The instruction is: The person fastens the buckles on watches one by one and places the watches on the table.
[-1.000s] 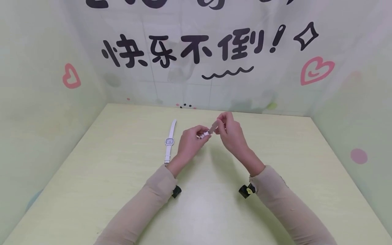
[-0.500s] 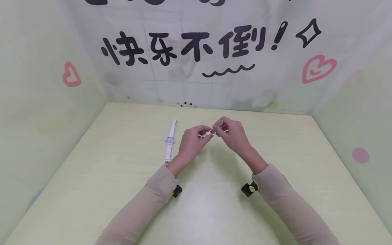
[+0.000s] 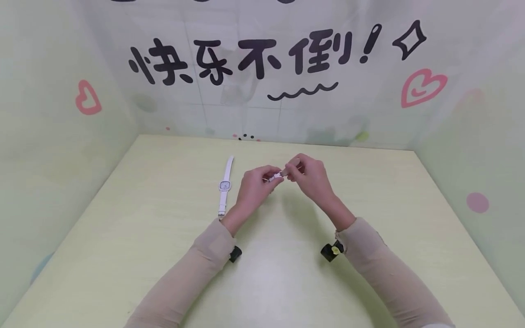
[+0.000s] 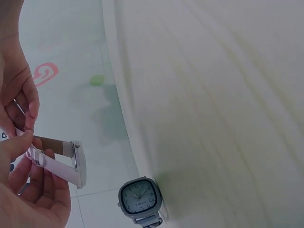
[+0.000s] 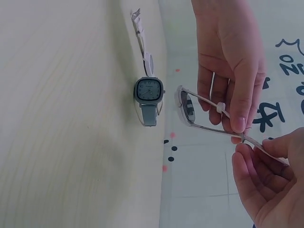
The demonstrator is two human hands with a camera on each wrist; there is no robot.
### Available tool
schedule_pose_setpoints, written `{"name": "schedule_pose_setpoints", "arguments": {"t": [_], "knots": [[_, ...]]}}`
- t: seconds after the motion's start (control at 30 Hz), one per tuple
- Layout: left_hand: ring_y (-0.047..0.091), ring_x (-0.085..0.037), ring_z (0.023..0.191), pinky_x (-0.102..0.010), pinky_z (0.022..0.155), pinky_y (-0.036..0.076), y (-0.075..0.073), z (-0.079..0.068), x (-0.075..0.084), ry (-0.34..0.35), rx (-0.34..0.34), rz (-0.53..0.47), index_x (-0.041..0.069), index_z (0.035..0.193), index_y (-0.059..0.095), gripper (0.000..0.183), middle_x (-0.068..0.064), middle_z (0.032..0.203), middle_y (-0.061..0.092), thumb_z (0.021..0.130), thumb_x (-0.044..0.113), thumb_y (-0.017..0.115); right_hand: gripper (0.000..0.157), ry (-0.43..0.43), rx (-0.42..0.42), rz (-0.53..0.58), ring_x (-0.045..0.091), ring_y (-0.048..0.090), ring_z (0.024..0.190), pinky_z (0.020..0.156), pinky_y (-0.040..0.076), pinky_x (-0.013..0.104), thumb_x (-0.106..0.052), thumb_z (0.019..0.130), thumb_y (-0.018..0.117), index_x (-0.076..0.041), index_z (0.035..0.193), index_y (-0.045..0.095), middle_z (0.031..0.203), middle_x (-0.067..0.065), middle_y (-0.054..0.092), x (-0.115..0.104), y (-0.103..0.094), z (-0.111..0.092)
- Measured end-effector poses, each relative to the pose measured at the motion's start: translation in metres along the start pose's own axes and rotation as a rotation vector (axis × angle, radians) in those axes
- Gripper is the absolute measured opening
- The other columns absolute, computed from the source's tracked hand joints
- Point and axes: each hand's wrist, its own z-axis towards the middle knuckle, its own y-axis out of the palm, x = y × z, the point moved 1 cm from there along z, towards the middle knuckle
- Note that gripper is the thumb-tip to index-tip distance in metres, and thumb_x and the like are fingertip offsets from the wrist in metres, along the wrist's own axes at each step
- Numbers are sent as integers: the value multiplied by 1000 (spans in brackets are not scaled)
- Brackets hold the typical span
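Note:
Between my hands is a white wristwatch point(image 3: 275, 176), its strap bent into a loop, with the case point(image 5: 187, 107) hanging at the far end of the loop. My left hand point(image 3: 253, 187) pinches the strap near the buckle. With thumb and fingers, my right hand point(image 3: 313, 181) pinches the free strap end point(image 5: 268, 154) close beside the left fingertips. A second white watch point(image 3: 224, 185) lies stretched out on the table, left of the left hand. Both wrist views also show a grey-looking square watch point(image 5: 148, 90) below the held one; the head view does not show it.
The pale yellow table point(image 3: 164, 255) reaches back to a printed cloth wall point(image 3: 254, 114) with black lettering. More cloth closes both sides. Small black cameras point(image 3: 329, 252) sit at the cuffs.
The right hand has come slightly down, its fingers now pinching the strap nearer the buckle. The left hand keeps its hold. The head view has shifted slightly.

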Motion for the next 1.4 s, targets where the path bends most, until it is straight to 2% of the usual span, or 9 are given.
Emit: {"name": "schedule_pose_setpoints", "arguments": {"t": [0.2,0.4,0.63,0.83,1.0,1.4], "knots": [[64,-13,69,-22,61,52,1,-3,-4,-6,-6,-16,10,115,74,27,-5,95,76,92,23,73,14,30,-15,37,19,69,71,66,55,21,-14,99,61,-3,94,67,83,13,74,3,3,-2],[62,-14,68,-22,60,50,-1,0,-4,31,-15,1,10,116,75,27,-5,93,77,92,22,73,14,38,-15,52,25,71,74,68,57,26,-14,100,60,-2,96,65,86,15,75,3,2,-1],[60,-13,68,-21,59,46,-4,1,-4,26,-28,20,11,114,76,24,-5,91,76,92,23,72,14,52,-23,122,30,73,78,71,62,28,-11,100,60,2,99,63,91,19,74,6,4,1],[60,-14,69,-21,59,47,-5,0,-6,7,-32,4,12,112,76,23,-5,93,76,93,22,72,16,74,-34,195,25,73,79,73,62,26,-12,100,59,4,100,61,96,23,74,8,5,1],[59,-15,71,-21,60,46,-6,2,-9,-14,-44,-72,11,114,75,24,-7,94,75,93,22,72,19,105,-42,263,16,73,79,75,62,26,-14,101,57,5,103,59,100,25,72,8,5,1],[60,-14,75,-20,67,51,-11,6,-13,-143,-119,-325,7,117,72,25,-17,103,73,95,20,68,21,132,-51,356,7,71,76,76,62,26,-14,101,57,6,106,58,104,29,70,7,5,2]]}}
